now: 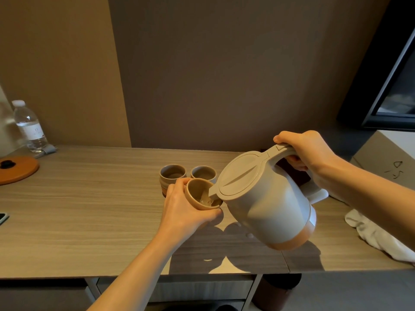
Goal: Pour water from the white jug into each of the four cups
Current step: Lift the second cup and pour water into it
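Left hand holds a tilted cup above the wood-grain surface against a brown wall. Right hand grips the white jug, spout pointing left into it, base toward the right.

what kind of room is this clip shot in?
Probably a hotel room: a wood-grain desk against the wall carries a sealed clear plastic water bottle, small ceramic tea cups, a white electric-kettle-style jug and a crumpled white towel.
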A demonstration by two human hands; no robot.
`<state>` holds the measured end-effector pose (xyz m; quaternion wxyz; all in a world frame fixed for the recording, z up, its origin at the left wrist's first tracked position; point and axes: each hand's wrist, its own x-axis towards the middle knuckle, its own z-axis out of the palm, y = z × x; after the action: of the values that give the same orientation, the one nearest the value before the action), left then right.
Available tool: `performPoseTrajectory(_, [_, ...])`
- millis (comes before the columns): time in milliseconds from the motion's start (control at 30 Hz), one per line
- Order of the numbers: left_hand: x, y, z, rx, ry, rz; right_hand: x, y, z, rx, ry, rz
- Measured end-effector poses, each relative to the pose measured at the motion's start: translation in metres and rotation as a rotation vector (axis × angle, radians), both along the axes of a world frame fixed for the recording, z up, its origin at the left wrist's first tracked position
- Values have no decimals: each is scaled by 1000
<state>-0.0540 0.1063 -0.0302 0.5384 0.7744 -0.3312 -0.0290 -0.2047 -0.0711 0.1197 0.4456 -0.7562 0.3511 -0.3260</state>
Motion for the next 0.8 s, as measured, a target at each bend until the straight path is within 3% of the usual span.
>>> performPoseTrajectory(800, [-5, 3, 1, -1, 64, -12, 6, -1, 0, -90, 14, 25])
